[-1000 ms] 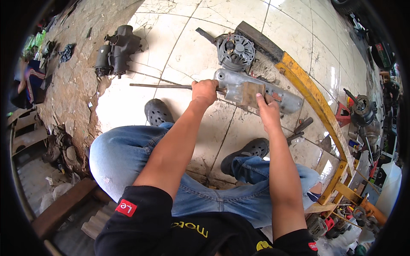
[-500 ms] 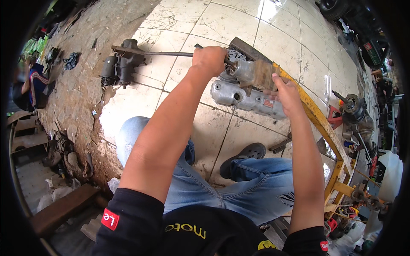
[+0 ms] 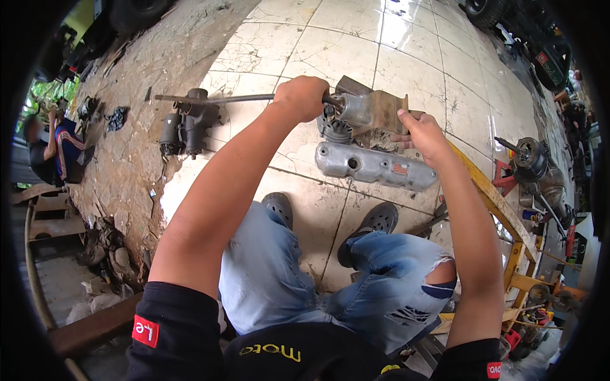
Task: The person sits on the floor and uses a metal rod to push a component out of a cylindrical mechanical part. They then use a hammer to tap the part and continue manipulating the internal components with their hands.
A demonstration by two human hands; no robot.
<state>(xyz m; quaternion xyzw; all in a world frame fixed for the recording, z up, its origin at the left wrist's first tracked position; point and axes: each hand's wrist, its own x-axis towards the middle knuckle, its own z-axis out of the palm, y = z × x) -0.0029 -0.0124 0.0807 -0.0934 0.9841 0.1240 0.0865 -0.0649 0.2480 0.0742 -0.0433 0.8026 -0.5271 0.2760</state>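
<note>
My left hand [image 3: 305,98] is closed around a long dark metal rod [image 3: 235,98] that reaches out to the left. The rod enters a grey cast housing [image 3: 356,111], which has a brownish bracket plate [image 3: 389,109] at its right end. On that plate my right hand [image 3: 424,134] keeps a grip, thumb on the near edge and fingers partly hidden beneath. Just below lies a silver valve cover [image 3: 378,166] on the tiles. Partly behind the housing sits a round finned part resembling an alternator [image 3: 333,129].
Two dark cylindrical parts joined together [image 3: 190,124] stand left of the tiles. A yellow metal frame [image 3: 486,184] runs along my right. Beyond it are a red stand [image 3: 504,178] and a shafted assembly [image 3: 530,159]. A person [image 3: 60,143] crouches at far left.
The view has shifted, and both my shoes now show. The housing, still in both hands, sits farther from the valve cover, which comes more fully into sight. My grip looks the same.
</note>
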